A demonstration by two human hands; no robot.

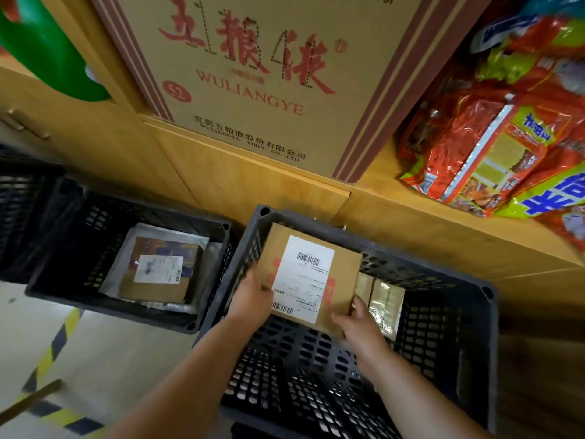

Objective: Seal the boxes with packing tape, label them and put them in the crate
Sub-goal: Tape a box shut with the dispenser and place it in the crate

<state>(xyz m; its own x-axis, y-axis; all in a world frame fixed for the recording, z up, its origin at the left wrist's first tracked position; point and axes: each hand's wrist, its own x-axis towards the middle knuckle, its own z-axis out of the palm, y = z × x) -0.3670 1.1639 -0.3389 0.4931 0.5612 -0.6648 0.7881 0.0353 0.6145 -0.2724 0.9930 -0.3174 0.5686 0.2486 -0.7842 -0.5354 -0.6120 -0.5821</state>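
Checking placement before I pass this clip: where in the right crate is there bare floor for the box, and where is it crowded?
Bare mesh spans the near half of the crate, between its near wall and the box held by the left hand and right hand. The far right is crowded: a packet lies beside the box.
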